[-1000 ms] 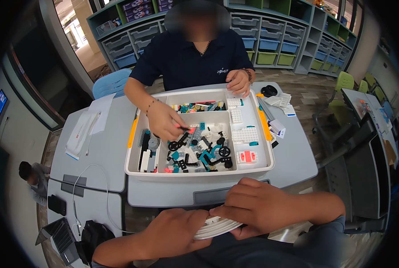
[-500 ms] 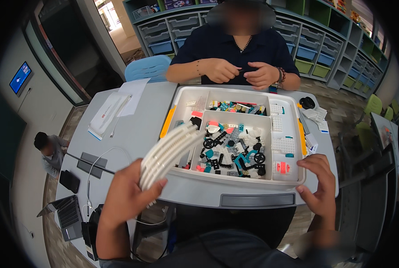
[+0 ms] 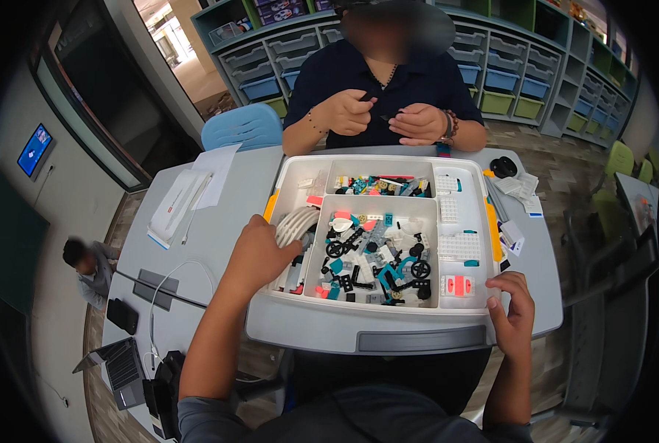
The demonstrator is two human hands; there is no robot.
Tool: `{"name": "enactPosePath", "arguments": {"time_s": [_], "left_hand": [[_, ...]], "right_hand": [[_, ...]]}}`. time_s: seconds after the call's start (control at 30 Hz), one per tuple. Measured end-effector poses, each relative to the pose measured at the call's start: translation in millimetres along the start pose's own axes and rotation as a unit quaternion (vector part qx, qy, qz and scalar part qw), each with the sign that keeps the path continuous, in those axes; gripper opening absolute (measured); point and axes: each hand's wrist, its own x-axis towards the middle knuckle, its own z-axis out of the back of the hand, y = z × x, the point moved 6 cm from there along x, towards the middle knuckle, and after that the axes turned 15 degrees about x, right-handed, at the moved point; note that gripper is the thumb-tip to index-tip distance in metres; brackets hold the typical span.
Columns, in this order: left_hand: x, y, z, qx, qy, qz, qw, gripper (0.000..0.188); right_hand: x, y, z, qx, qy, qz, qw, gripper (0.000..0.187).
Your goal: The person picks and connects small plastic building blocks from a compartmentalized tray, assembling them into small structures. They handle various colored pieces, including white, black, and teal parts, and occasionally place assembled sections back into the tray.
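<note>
A bundle of curved white ribbed plastic pieces (image 3: 298,221) lies in the left compartment of a white sorting tray (image 3: 380,303). My left hand (image 3: 256,249) is closed round its near side, over the tray's left wall. At the tray's near right corner my right hand (image 3: 514,308) grips the rim, thumb and fingers bent round it. The large middle compartment holds a heap of loose building bricks (image 3: 377,258), with black wheels, teal, white and grey parts. Along the right compartment sit white bricks and a white-and-coral brick block (image 3: 458,286).
Across the grey table (image 3: 226,184) a person (image 3: 388,103) holds small black pieces. A white box (image 3: 178,199) and paper lie at left, with a cable. Right of the tray are a black round part (image 3: 503,167) and white packets. A laptop (image 3: 119,369) stands lower left.
My left hand has carried the curved white pieces forward and down into the tray's left compartment. My right hand has closed on the tray's corner.
</note>
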Motion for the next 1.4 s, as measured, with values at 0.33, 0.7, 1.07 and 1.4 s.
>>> {"name": "enactPosePath", "arguments": {"time_s": [0.33,0.7,1.07,1.4], "left_hand": [[-8.2,-8.2,-13.8,-0.076,-0.054,0.059,0.994,0.057],[-8.9,-15.1,-34.5,-0.028,-0.07,-0.055,0.996,0.052],[1.8,-27.1,-28.1,-0.033,-0.104,-0.162,0.981,0.047],[-6.8,-23.2,-20.8,-0.092,-0.064,-0.157,0.981,0.048]], "right_hand": [[-3.4,-0.4,2.1,0.012,0.014,0.021,1.0,0.026],[-6.8,3.9,-0.1,0.009,0.015,0.024,1.0,0.026],[-9.9,6.5,1.7,0.016,0.008,0.011,1.0,0.022],[-18.6,7.3,6.7,0.036,-0.004,0.011,0.999,0.02]]}}
